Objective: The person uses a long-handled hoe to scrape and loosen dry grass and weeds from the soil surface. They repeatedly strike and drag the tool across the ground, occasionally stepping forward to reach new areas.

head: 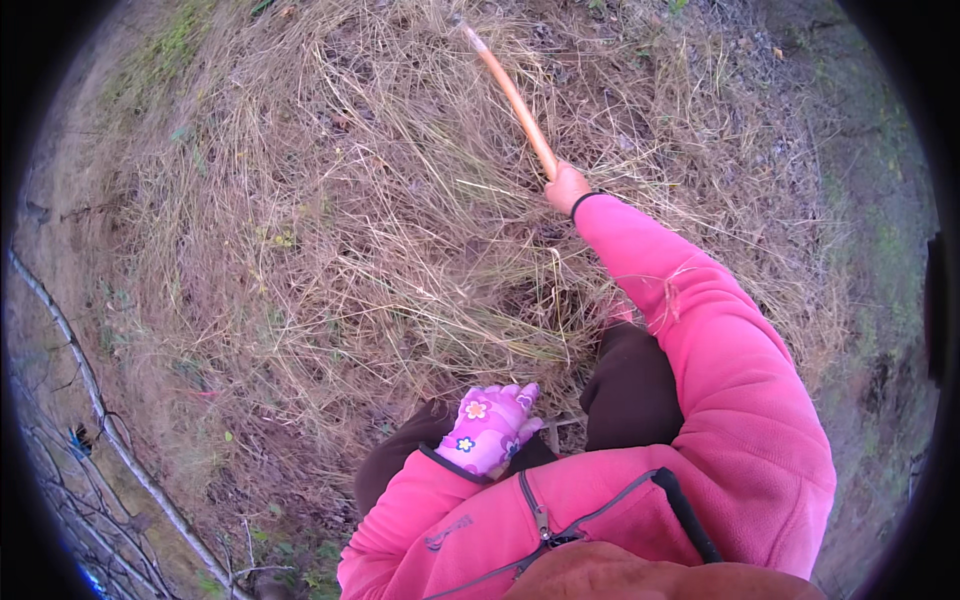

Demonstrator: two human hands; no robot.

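Note:
My bare right hand (pixel 568 187) grips the lower end of a long wooden handle (pixel 521 109), with the arm stretched out ahead over dry grass. The handle's far end is pale and blurred, and the tool head is not clearly visible. Close to my body, my left hand (pixel 491 427) wears a pink glove with a flower print and rests by my left knee. Its thumb stands a little apart from the fingers, and no object shows in it; the palm is hidden. Dry, flattened grass (pixel 420 292) lies in front of both hands.
My legs in dark trousers (pixel 634 386) are bent under me. A thin bare trunk or branch (pixel 112 427) slants along the left side, with smaller twigs (pixel 97 529) beyond it. Greener ground (pixel 877 285) borders the grass at right. A grass wisp (pixel 670 296) clings to my right sleeve.

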